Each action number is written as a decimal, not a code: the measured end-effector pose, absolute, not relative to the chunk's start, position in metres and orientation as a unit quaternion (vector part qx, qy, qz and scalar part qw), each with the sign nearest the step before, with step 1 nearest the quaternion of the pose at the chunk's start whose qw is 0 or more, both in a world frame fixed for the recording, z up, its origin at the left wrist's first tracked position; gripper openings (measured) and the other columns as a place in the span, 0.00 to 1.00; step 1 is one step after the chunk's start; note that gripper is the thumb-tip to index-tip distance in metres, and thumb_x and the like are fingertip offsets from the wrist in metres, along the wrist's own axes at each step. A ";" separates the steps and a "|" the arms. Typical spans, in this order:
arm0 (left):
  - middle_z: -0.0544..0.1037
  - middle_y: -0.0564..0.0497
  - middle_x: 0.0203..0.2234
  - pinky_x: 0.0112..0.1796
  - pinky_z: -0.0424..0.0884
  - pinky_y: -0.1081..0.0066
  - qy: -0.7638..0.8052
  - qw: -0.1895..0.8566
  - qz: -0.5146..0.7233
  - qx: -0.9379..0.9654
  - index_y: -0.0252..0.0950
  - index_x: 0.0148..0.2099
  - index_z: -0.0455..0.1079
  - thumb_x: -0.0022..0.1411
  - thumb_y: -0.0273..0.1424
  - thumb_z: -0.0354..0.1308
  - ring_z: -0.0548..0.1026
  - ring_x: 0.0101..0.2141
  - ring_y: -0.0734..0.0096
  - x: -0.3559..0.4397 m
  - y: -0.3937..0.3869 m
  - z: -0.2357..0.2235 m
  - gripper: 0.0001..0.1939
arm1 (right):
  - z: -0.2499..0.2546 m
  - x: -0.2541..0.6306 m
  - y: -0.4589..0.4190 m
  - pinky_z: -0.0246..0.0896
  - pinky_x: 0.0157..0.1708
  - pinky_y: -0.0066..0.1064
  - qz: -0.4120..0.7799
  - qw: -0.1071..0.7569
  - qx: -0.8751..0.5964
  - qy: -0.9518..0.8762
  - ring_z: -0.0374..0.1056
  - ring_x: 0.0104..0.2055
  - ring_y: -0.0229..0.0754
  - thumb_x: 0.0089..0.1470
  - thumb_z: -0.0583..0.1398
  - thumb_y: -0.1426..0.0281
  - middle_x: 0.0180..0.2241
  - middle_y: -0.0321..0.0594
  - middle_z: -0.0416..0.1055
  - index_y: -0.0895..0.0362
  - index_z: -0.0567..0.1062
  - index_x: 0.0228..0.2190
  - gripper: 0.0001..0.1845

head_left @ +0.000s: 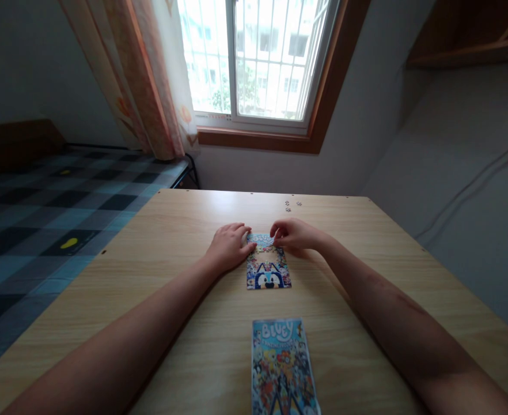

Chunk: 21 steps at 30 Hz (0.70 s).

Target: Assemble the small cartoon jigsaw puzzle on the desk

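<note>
On the table lies a partly assembled jigsaw puzzle with a blue cartoon dog's face at its bottom. A wood-coloured gap shows in its middle. My left hand rests flat along the puzzle's upper left edge, fingers stretched out and thumb touching the picture. At the upper right, my right hand bends over the puzzle with thumb and fingers pinched together. Whatever is between those fingertips is too small or hidden to tell. Beyond the right hand, several loose puzzle pieces lie near the far edge.
A picture sheet marked "Bluey" lies nearer to me on the wooden table. To the left is a bed with a checked cover. A curtain hangs beside the barred window. A wooden shelf is at upper right.
</note>
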<state>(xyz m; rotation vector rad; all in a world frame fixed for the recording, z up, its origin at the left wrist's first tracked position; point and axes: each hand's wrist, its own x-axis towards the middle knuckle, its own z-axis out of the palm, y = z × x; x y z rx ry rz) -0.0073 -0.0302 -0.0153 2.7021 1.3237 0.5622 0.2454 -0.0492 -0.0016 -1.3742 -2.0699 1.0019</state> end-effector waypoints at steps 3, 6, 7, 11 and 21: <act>0.74 0.41 0.58 0.60 0.64 0.52 0.433 0.038 0.179 0.882 0.38 0.57 0.72 0.64 0.44 0.58 0.71 0.58 0.50 -0.007 -0.031 -0.015 0.23 | 0.002 0.242 -0.052 0.64 0.31 0.28 0.312 0.225 -0.502 -0.775 0.71 0.32 0.37 0.51 0.67 0.73 0.31 0.37 0.77 0.56 0.79 0.38 0.10; 0.74 0.41 0.58 0.60 0.64 0.52 0.433 0.035 0.179 0.883 0.38 0.57 0.73 0.64 0.43 0.58 0.70 0.58 0.51 -0.007 -0.031 -0.014 0.23 | 0.006 0.239 -0.054 0.63 0.33 0.28 0.280 0.220 -0.504 -0.787 0.70 0.32 0.37 0.51 0.67 0.74 0.32 0.38 0.77 0.56 0.80 0.39 0.10; 0.74 0.41 0.58 0.59 0.64 0.52 0.432 0.034 0.179 0.883 0.38 0.57 0.73 0.64 0.43 0.58 0.71 0.58 0.51 -0.008 -0.031 -0.014 0.23 | 0.007 0.239 -0.054 0.63 0.33 0.28 0.275 0.219 -0.505 -0.788 0.69 0.32 0.37 0.51 0.67 0.74 0.33 0.37 0.77 0.56 0.80 0.39 0.11; 0.74 0.41 0.58 0.59 0.64 0.52 0.429 0.036 0.180 0.884 0.38 0.57 0.72 0.64 0.43 0.57 0.71 0.58 0.51 -0.008 -0.032 -0.014 0.23 | 0.005 0.240 -0.054 0.60 0.32 0.28 0.246 0.204 -0.507 -0.800 0.67 0.31 0.36 0.51 0.69 0.70 0.33 0.36 0.76 0.55 0.80 0.41 0.13; 0.74 0.41 0.58 0.59 0.64 0.51 0.426 0.035 0.183 0.885 0.39 0.56 0.72 0.64 0.44 0.57 0.71 0.58 0.50 -0.008 -0.030 -0.015 0.23 | 0.002 0.241 -0.054 0.56 0.31 0.29 0.202 0.177 -0.516 -0.813 0.66 0.30 0.37 0.50 0.71 0.64 0.30 0.35 0.73 0.54 0.78 0.38 0.14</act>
